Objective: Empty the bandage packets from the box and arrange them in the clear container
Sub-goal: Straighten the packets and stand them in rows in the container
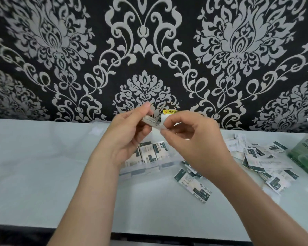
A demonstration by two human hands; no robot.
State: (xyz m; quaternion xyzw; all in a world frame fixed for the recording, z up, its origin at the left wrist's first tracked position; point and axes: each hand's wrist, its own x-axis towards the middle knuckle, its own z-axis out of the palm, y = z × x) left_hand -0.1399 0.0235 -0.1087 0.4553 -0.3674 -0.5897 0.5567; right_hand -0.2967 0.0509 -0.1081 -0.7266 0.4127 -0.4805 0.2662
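Both hands are raised above the table and hold a thin stack of bandage packets (154,123) edge-on between them. My left hand (130,134) grips the stack's left end with thumb and fingers. My right hand (190,139) pinches its right end. Below the hands stands the clear container (150,168) with several white-and-green packets set upright in rows. A loose pile of bandage packets (263,160) lies on the table to the right, and a few more packets (194,185) lie in front of it. The green box (306,153) sits at the far right edge.
The pale glass table (43,166) runs along a black wall with a silver damask pattern (149,41). A white socket with a yellow label (169,114) is on the wall behind my hands. The table's front edge is near the bottom of the view.
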